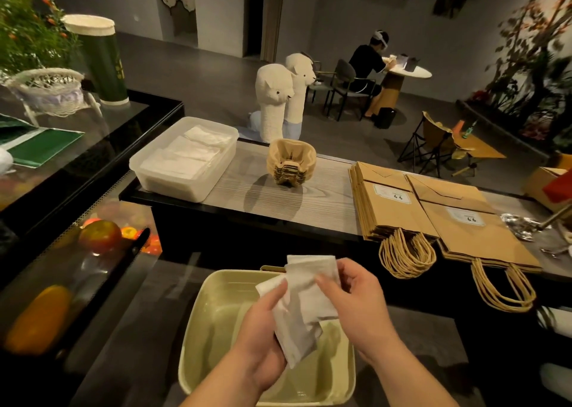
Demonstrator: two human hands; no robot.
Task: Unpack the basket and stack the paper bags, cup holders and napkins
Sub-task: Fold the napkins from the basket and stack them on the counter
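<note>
Basket [198,329] floor partly behind the napkins [305,301]; cardboard box [540,186] past the right edge; print on bag labels [393,193] illegible.

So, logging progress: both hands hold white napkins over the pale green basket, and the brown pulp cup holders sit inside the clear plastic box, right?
No: the head view shows the brown pulp cup holders on the grey wooden counter, beside the clear plastic box.

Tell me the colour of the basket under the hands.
Plain pale yellow-green: the basket shows best in the head view, beneath the held napkins.
</note>
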